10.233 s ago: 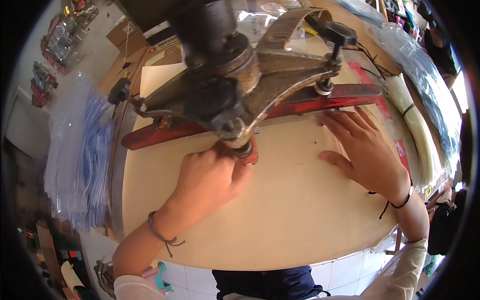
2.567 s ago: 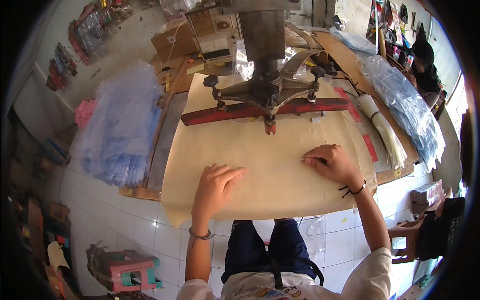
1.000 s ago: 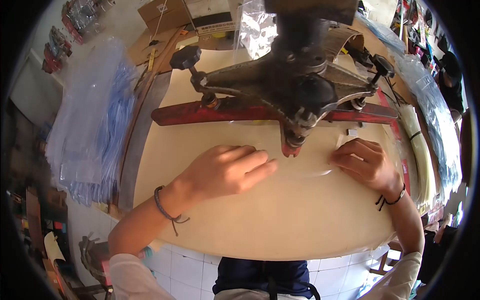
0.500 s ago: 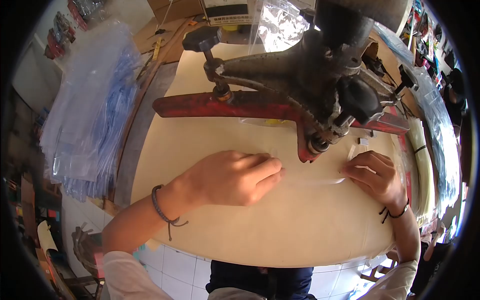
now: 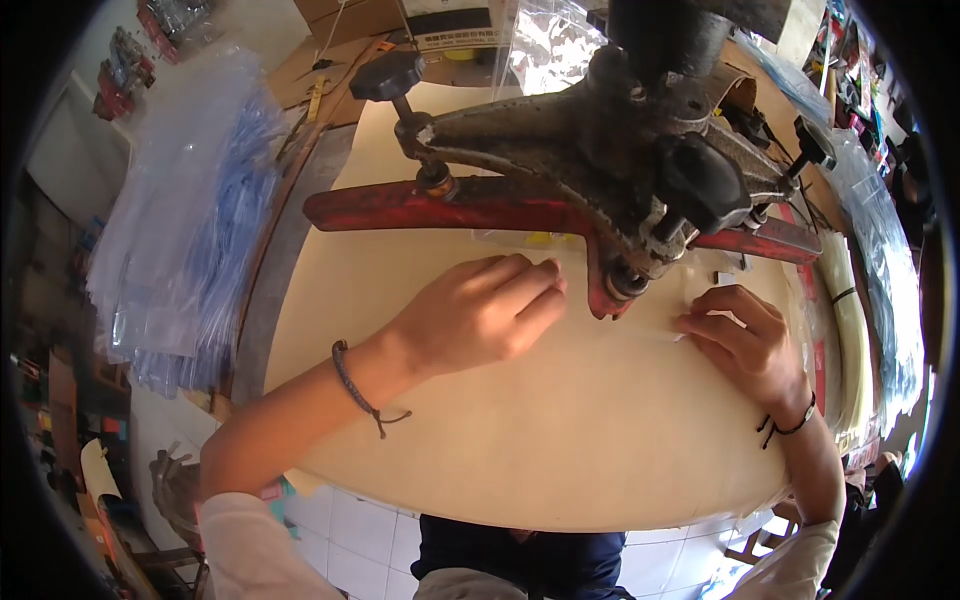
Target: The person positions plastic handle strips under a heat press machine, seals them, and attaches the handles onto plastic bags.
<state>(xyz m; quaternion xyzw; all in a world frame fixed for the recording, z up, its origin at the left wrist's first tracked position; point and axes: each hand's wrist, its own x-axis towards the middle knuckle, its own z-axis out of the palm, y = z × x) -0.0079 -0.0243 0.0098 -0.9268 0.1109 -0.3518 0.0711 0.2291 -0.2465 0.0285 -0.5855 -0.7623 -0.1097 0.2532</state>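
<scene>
My left hand is closed in a pinch just left of the red forked tip of the press head. What its fingertips hold is too faint to make out. On the right, my right hand pinches the edge of a clear plastic sheet, which lies under the press tip. Both hands are over the tan board. A long red bar hangs under the press head, behind my hands. A small metallic piece sits just beyond my right hand.
Clear bluish plastic sleeves are piled at the left. A tied bundle of pale strips and more clear plastic lie along the right side. A cardboard box stands at the back. Black knobs stick up from the press.
Since half a second ago, my left hand has moved up and away from me, closer to the red bar. My right hand has shifted slightly up and left, still pinching.
</scene>
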